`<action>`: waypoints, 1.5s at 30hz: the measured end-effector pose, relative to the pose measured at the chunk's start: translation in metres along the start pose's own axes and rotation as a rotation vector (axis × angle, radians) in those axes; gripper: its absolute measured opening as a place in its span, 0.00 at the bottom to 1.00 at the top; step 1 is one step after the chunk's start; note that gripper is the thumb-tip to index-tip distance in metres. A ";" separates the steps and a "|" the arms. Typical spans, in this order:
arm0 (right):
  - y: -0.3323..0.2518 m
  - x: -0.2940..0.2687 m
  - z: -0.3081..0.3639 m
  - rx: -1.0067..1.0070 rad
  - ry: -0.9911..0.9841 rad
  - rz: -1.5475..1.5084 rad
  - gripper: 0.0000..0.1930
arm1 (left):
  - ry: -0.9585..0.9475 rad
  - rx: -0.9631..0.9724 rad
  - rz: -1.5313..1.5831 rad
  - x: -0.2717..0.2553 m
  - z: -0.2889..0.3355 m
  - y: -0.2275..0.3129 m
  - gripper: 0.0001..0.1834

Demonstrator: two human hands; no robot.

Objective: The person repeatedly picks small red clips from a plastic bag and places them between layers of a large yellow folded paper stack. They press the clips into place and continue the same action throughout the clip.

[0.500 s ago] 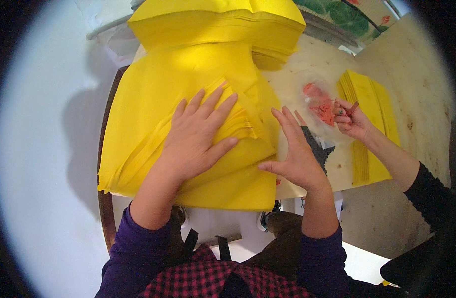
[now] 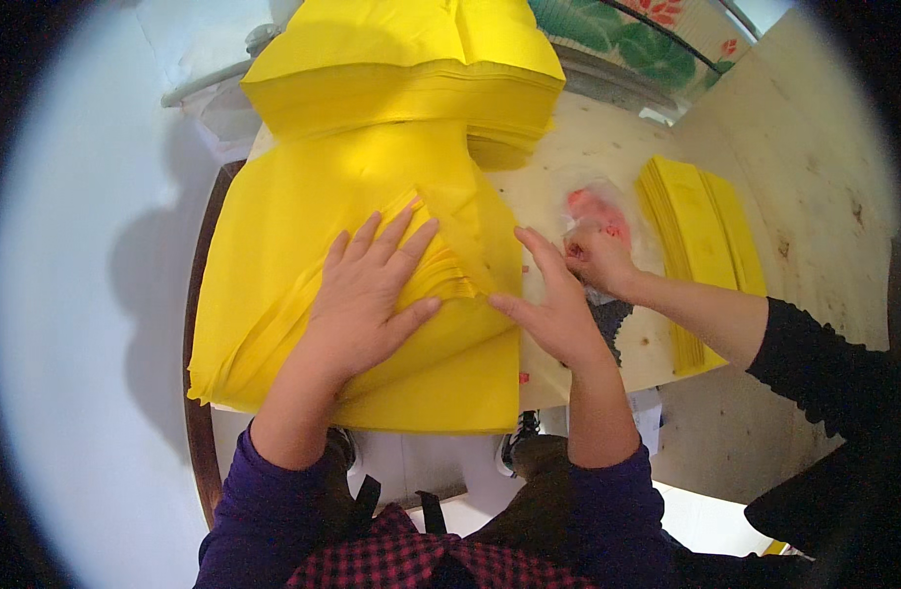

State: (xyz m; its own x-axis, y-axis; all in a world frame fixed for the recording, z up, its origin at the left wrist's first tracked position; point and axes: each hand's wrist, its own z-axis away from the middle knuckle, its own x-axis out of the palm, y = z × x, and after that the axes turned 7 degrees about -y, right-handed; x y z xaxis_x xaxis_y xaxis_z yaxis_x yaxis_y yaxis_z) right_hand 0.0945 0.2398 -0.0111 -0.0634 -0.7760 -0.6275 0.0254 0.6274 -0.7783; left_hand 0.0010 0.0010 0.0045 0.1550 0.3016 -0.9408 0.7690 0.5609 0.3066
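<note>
A pile of thin yellow fabric sheets (image 2: 426, 398) lies in front of me, its upper layers folded back and fanned in slanting ridges. My left hand (image 2: 367, 309) rests flat on these layers, fingers spread. At the pile's right edge is my right hand (image 2: 558, 309), fingers apart and thumb tip at the fabric; nothing shows in its grasp. A small pinkish strip (image 2: 414, 202) peeks from the layers beyond my left fingertips. On the right, another person's hand (image 2: 604, 260) reaches to a clear plastic bag of red pieces (image 2: 598, 208); its fingers are curled, and what they hold is unclear.
A thick stack of yellow fabric (image 2: 401, 98) sits at the far side of the wooden table (image 2: 544, 187). Folded yellow fabric (image 2: 701, 226) lies at the right. Dark grey cloth (image 2: 610, 324) is under the other person's wrist. Beyond is a flower-patterned cover (image 2: 637, 39).
The other person's hand has moved left onto the bag of red pieces. My right hand has shifted slightly farther along the fabric edge. My left hand stays in place as the view shifts.
</note>
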 end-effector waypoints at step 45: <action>-0.016 -0.008 0.012 0.033 -0.022 0.027 0.53 | -0.025 -0.003 0.007 0.001 -0.001 -0.003 0.42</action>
State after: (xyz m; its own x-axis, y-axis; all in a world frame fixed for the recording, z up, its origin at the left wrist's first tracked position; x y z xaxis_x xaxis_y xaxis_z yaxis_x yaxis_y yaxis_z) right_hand 0.1066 0.2352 0.0057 -0.0401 -0.7602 -0.6484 0.0594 0.6460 -0.7611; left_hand -0.0017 0.0004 0.0023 0.1758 0.2866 -0.9418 0.7661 0.5609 0.3137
